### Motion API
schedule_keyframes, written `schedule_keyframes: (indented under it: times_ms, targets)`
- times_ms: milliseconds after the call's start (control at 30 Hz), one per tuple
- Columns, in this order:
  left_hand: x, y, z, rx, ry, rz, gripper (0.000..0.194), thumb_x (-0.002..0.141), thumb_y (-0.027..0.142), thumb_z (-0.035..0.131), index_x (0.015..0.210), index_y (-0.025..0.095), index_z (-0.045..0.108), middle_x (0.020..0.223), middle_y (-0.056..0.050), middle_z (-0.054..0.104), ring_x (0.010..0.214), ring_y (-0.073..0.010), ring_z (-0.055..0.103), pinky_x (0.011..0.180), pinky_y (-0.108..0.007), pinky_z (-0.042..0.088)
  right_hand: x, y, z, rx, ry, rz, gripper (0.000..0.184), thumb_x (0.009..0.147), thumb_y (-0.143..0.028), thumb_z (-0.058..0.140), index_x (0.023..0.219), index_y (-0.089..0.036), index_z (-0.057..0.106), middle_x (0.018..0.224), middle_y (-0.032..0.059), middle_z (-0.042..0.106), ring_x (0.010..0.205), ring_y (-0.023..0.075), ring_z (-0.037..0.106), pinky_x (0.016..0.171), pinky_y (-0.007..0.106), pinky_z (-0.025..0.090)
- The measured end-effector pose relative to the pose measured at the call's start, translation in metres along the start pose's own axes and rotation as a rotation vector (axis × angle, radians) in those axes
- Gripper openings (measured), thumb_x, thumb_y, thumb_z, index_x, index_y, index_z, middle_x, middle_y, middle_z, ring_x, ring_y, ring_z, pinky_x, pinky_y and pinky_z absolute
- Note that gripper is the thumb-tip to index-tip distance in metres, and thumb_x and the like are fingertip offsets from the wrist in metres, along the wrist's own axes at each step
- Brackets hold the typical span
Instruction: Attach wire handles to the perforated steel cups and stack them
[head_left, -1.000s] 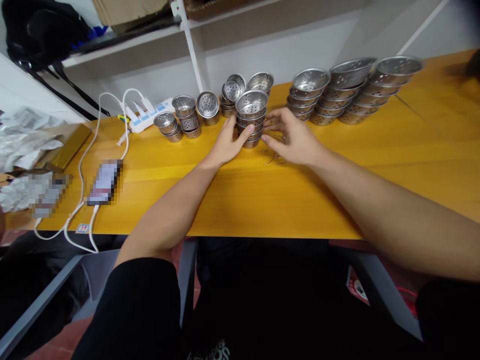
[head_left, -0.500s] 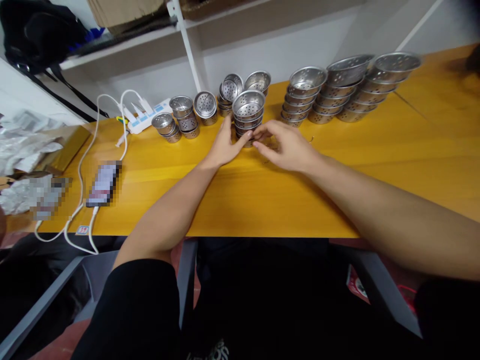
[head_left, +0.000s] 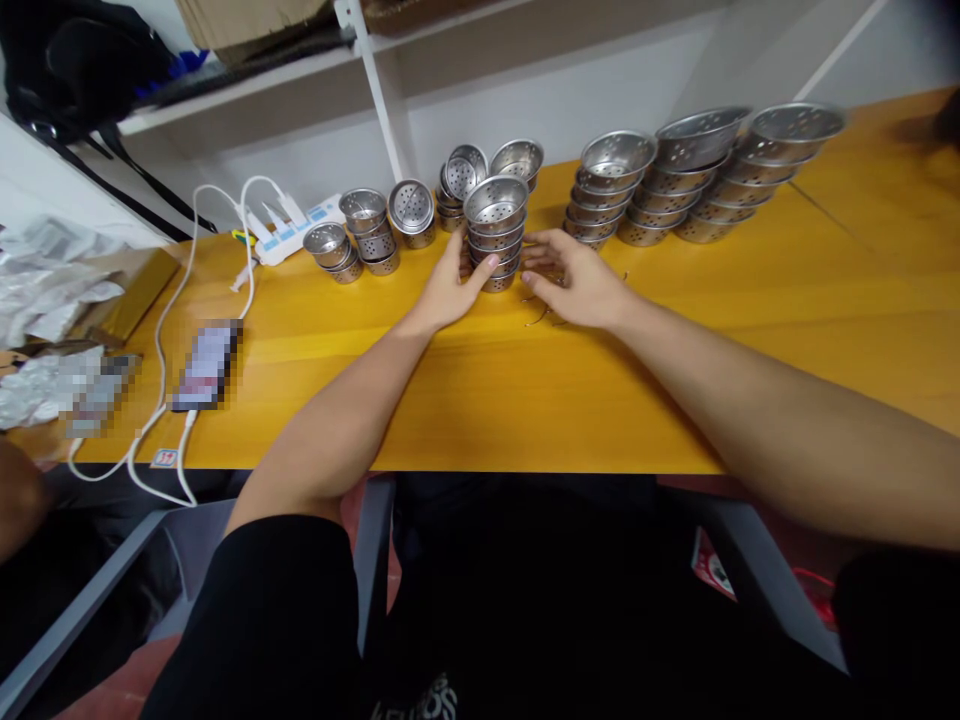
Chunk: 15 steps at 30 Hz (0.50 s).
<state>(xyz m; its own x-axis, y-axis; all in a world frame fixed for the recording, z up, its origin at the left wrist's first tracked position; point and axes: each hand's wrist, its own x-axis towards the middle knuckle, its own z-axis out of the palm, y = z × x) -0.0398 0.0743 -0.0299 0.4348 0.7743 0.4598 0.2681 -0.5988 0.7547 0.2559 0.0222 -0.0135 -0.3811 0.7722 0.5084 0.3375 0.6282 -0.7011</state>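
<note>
A stack of perforated metal strainer cups (head_left: 496, 210) stands upright on the wooden table in front of me. My left hand (head_left: 452, 285) is wrapped round its left side, thumb across the front and fingers partly hidden behind. Just right of the stack is my right hand (head_left: 574, 280), fingers parted and curved, holding nothing and apart from the cups. Thin wire-like pieces (head_left: 536, 318) lie on the table under my right hand; their kind is too small to tell.
Taller stacks of strainer cups (head_left: 667, 185) stand to the right, some leaning. Shorter stacks (head_left: 364, 225) are at the back left, near a power strip (head_left: 300, 235). A phone (head_left: 208, 365) with a white cable lies left. A person's blurred body part (head_left: 19, 490) shows at the left edge.
My right hand has drawn away from the stack to the right and opened, uncovering the lower cups. My left hand stays on the stack. The body part at the left edge has come further into view.
</note>
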Motion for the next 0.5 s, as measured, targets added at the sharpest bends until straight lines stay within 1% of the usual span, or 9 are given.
schedule_keyframes:
  times_ms: [33,100,167,233,300,400,500]
  targets:
    - [0.0,-0.001,0.0,-0.002,0.004,0.002,0.102,0.124,0.082,0.066,0.202,0.028,0.028,0.201,-0.025,0.059,0.188,-0.0427,0.065,0.157,-0.072,0.055,0.0,-0.001,-0.001,-0.015,0.003,0.009,0.091,0.111,-0.085,0.083,0.184,-0.033,0.07,0.161,0.0185,0.09,0.145,0.0526,0.09,0.132,0.083,0.073]
    - [0.001,-0.001,-0.001,-0.015,0.008,0.007,0.1,0.122,0.085,0.066,0.198,0.027,0.036,0.199,-0.026,0.062,0.189,-0.0433,0.064,0.158,-0.071,0.053,-0.001,-0.005,-0.003,-0.051,0.001,0.008,0.092,0.112,-0.087,0.081,0.186,-0.032,0.07,0.162,0.0189,0.09,0.144,0.0523,0.09,0.131,0.081,0.074]
    - [-0.001,0.001,-0.001,-0.037,-0.002,0.004,0.098,0.12,0.091,0.066,0.19,0.024,0.046,0.194,-0.028,0.066,0.184,-0.0442,0.069,0.156,-0.072,0.056,-0.002,-0.011,-0.005,-0.088,-0.006,-0.002,0.095,0.115,-0.086,0.079,0.19,-0.031,0.067,0.164,0.019,0.09,0.146,0.0515,0.09,0.131,0.079,0.074]
    - [-0.002,0.006,-0.001,-0.043,-0.013,-0.004,0.099,0.117,0.098,0.067,0.181,0.023,0.054,0.188,-0.028,0.071,0.177,-0.0442,0.075,0.153,-0.072,0.06,-0.003,-0.02,-0.006,-0.119,-0.012,-0.012,0.093,0.117,-0.081,0.077,0.193,-0.03,0.066,0.165,0.0184,0.09,0.149,0.0511,0.089,0.135,0.079,0.072]
    - [-0.004,0.009,-0.001,-0.031,-0.011,-0.004,0.105,0.113,0.103,0.07,0.178,0.022,0.056,0.186,-0.028,0.072,0.174,-0.0435,0.076,0.151,-0.07,0.062,-0.003,-0.029,-0.008,-0.139,-0.02,-0.025,0.085,0.119,-0.075,0.075,0.191,-0.03,0.07,0.17,0.0169,0.089,0.154,0.0513,0.088,0.139,0.079,0.069]
    - [-0.004,0.011,0.0,-0.007,-0.003,0.009,0.11,0.111,0.106,0.073,0.179,0.021,0.056,0.186,-0.027,0.071,0.176,-0.0425,0.074,0.152,-0.068,0.062,-0.005,-0.039,-0.01,-0.18,-0.032,-0.039,0.073,0.121,-0.065,0.072,0.186,-0.03,0.079,0.178,0.0143,0.084,0.162,0.0522,0.084,0.144,0.08,0.065]
    - [-0.003,0.008,0.001,-0.016,-0.001,0.028,0.108,0.113,0.104,0.071,0.179,0.02,0.056,0.183,-0.027,0.071,0.175,-0.0427,0.074,0.152,-0.069,0.061,-0.005,-0.044,-0.01,-0.258,-0.046,-0.026,0.073,0.121,-0.054,0.069,0.187,-0.023,0.078,0.183,0.0151,0.081,0.166,0.0531,0.081,0.145,0.08,0.064]
